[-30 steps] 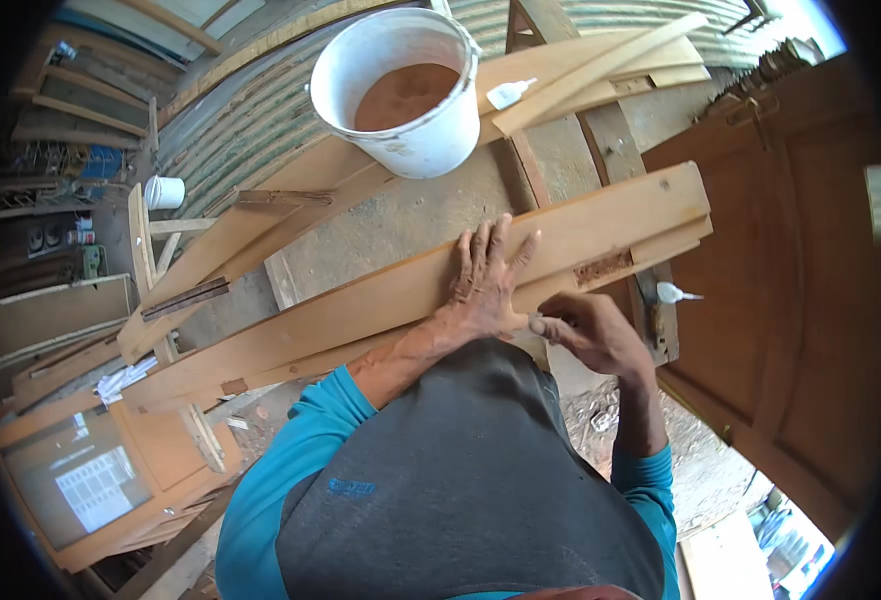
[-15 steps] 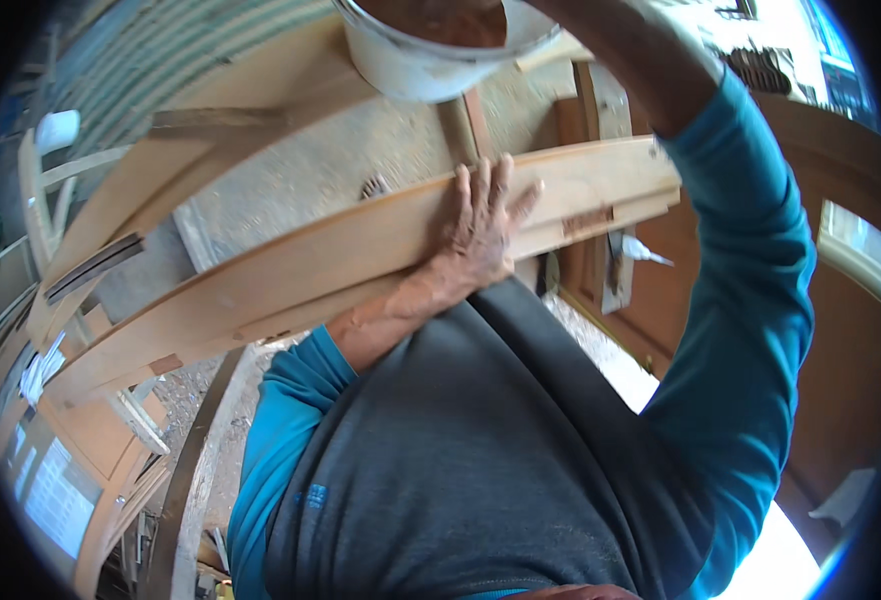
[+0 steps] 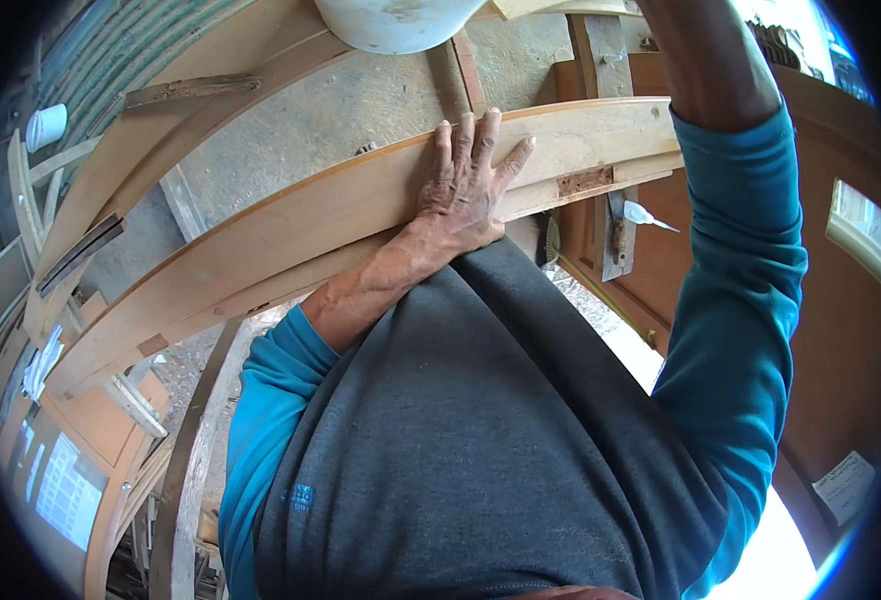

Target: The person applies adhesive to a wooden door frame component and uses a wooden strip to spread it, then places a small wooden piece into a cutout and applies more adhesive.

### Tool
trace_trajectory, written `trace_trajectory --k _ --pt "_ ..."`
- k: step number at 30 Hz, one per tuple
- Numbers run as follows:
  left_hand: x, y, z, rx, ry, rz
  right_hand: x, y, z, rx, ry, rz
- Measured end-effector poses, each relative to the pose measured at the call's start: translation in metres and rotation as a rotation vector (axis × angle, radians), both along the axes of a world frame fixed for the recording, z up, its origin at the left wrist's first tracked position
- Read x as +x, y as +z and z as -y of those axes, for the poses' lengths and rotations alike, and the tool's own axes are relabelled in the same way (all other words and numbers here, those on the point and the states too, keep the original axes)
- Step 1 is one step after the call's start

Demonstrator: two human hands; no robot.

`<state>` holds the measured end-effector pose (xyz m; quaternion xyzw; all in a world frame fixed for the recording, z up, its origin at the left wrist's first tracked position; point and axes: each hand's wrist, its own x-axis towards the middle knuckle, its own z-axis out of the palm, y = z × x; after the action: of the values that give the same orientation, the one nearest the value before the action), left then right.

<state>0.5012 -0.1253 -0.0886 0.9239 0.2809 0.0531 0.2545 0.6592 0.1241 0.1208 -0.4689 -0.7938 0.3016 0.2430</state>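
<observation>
My left hand [image 3: 465,185] lies flat across a long pale wooden board [image 3: 290,215], fingers spread and pointing away from me. It holds nothing. A reddish-brown recess [image 3: 584,181] is cut in the board's near edge, right of the hand. My right forearm [image 3: 720,70] reaches up past the board's right end and leaves the picture at the top, so the right hand itself is out of sight. Beyond the board stands a white bucket [image 3: 400,22], cut off by the upper edge.
Brown door panels [image 3: 820,320] stand on the right. A white bottle with a thin nozzle [image 3: 648,216] is beside an upright wooden post [image 3: 615,240]. At left are a white cup [image 3: 46,127], a long curved plank [image 3: 210,75] and a wooden beam [image 3: 192,470] slanting toward me.
The view has shifted, so the board and bucket sit higher in the picture. My left hand stays flat on the board. My right forearm has shifted rightward and straightened upward.
</observation>
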Motion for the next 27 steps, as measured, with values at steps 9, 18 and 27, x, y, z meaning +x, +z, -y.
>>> trace_trajectory --k 9,18,27 --pt "-0.002 -0.003 0.000 0.112 0.026 -0.034 0.073 0.014 0.193 -0.234 -0.161 -0.209" --pt "0.001 -0.004 0.004 0.229 -0.005 -0.028 0.119 -0.104 0.334 -0.435 -0.433 -0.110" --pt "0.000 -0.005 0.006 0.214 0.007 -0.068 0.108 -0.116 0.348 -0.293 -0.401 0.274"
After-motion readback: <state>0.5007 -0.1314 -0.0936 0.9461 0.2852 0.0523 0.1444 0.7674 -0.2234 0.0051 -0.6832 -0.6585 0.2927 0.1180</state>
